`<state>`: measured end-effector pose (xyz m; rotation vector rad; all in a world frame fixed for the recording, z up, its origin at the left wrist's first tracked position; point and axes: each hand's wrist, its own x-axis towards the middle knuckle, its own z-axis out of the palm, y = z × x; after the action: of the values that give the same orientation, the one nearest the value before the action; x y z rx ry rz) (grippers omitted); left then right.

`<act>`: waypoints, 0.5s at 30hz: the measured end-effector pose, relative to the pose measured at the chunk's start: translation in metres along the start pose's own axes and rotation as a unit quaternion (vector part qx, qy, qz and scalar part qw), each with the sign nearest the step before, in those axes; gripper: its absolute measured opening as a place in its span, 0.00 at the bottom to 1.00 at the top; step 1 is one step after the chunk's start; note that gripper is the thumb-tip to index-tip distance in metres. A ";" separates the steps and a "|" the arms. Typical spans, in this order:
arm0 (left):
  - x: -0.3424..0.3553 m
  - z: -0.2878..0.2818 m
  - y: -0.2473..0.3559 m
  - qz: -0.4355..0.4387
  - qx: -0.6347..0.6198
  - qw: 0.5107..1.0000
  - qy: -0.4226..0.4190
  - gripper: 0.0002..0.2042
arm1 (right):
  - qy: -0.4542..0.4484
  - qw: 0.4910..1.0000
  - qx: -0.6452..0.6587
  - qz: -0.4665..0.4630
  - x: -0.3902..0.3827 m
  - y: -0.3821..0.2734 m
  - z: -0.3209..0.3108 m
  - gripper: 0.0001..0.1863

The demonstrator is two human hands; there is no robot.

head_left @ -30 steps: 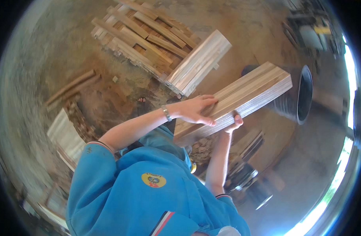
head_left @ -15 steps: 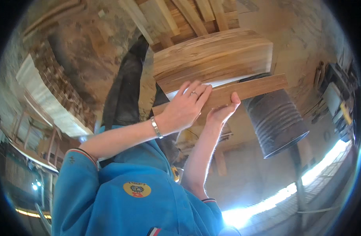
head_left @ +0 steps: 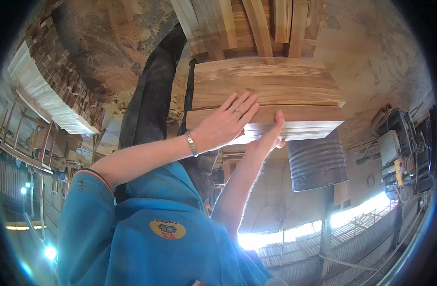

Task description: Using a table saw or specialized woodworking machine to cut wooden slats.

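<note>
Head view: left grip lay flat, fingers spread, on the wood block, while right grip clasped its near edge, thumb up. Block sat just beside the wide boards, near the dark drum. Looked stiff, probably heavy, not slippery, best held mid-length by both long edges.

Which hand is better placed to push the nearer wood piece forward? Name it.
Probably the right hand: it sits at the near side of the nearer wood piece, while the left hand lies on top.
</note>
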<state>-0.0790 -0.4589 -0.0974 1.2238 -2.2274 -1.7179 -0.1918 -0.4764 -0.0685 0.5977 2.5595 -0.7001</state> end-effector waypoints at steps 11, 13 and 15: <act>0.011 -0.003 -0.007 0.009 -0.022 1.000 -0.014 0.38 | -0.203 0.972 0.121 0.009 0.065 0.038 -0.044 0.41; 0.011 -0.002 -0.006 0.012 -0.008 0.999 -0.029 0.38 | -0.192 0.973 0.128 0.005 0.063 0.036 -0.041 0.40; 0.013 -0.002 -0.006 0.020 -0.012 0.999 -0.031 0.38 | -0.173 0.973 0.149 0.021 0.058 0.030 -0.038 0.40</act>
<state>-0.0833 -0.4684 -0.1072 1.1280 -2.2421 -1.7859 -0.2349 -0.4157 -0.0783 0.5642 2.1309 -1.0827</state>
